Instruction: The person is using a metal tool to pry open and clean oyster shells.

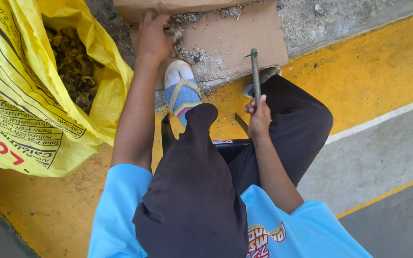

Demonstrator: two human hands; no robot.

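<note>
My left hand [153, 36] reaches forward onto a flat piece of brown cardboard [244, 33] and closes around a small lumpy brownish piece [174, 32] among grey crumbs. My right hand [259, 117] rests above my right knee and grips a ribbed metal rod [255, 71] that stands nearly upright. A yellow woven sack [29, 119] lies open at the left, filled with dark dried lumps [72, 67].
I sit low with dark trousers and a blue shirt, feet in striped sandals [181, 91] at the cardboard's edge. A yellow painted strip [374, 67] crosses the grey concrete floor [374, 162]. A dark seat edge [230, 145] shows between my legs.
</note>
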